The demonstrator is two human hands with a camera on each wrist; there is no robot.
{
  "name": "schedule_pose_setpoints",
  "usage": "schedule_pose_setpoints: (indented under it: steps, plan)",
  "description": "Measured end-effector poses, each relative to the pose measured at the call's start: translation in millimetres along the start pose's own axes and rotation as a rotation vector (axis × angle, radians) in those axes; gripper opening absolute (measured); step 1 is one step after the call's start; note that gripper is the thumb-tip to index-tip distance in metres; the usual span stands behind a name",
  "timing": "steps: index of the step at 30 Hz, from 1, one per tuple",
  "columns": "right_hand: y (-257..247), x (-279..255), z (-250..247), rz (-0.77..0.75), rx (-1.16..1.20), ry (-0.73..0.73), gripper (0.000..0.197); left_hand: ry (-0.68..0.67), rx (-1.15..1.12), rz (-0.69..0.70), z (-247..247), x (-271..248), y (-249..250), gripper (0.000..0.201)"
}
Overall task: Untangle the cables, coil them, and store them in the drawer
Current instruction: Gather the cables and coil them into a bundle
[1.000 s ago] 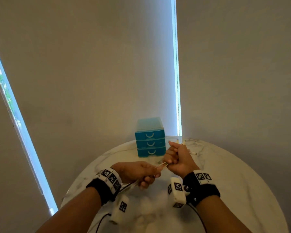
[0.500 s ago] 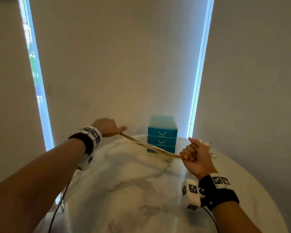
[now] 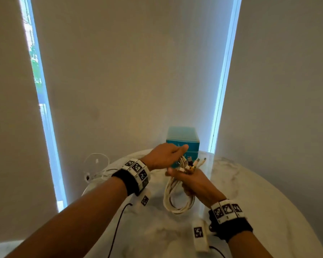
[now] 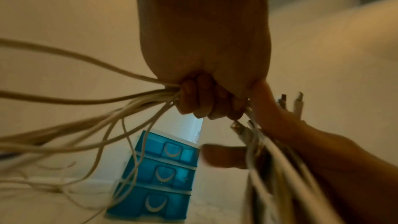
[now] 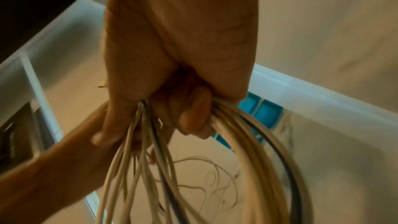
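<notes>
Left hand (image 3: 164,154), half a second before stretched to frame's left pulling strands taut, had returned to centre, fingers curled round cables (image 3: 177,194). Right hand (image 3: 196,181) clenched hanging coil at lower centre. Another loop added; drawer unit (image 3: 183,138) behind still closed.

I read this as a home room: round marble-look worktop (image 3: 250,192) against plain pale roller blinds (image 3: 129,71), daylight slits (image 3: 222,86) between them, small blue plastic drawer unit (image 3: 183,135) on it.
</notes>
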State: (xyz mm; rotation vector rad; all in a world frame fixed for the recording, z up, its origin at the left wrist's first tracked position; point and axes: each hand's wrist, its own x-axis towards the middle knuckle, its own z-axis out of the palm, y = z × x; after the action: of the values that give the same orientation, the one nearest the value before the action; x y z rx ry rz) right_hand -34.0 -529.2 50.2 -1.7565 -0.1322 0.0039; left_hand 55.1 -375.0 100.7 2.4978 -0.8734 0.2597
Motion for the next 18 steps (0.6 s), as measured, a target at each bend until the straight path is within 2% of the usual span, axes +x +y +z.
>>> schedule_pose_setpoints:
  steps: [2, 4, 6, 8, 12, 15, 18]
  plan:
    - [3.9, -2.2, -2.6, 0.014, 0.080, -0.037, 0.037, -0.085, -0.123, -0.027, -0.7, -3.9, -4.2, 0.080]
    - [6.2, -4.1, -14.3, 0.007, 0.058, -0.013, 0.036, -0.162, -0.187, -0.078, -4.0, -8.0, -10.5, 0.077]
    - [8.0, -7.6, -34.7, -0.022, -0.025, 0.026, 0.043, -0.232, -0.169, -0.147, -2.3, -14.4, -21.0, 0.078]
    - [8.9, -12.0, -58.9, -0.028, 0.005, 0.064, 0.043, -0.282, -0.112, -0.198, -1.5, -23.2, -34.4, 0.080]
    - [13.2, -7.3, -108.3, 0.019, 0.534, 0.236, 0.026, -0.310, -0.093, -0.247, -11.7, -38.6, -71.0, 0.093]
    - [10.7, -3.4, -142.3, 0.027, 0.754, 0.421, 0.039, -0.313, -0.119, -0.320, -26.4, -52.1, -104.5, 0.082]
    - [4.9, -0.6, -157.6, 0.014, 0.844, 0.628, 0.033, -0.276, -0.161, -0.372, -37.0, -65.9, -130.1, 0.099]
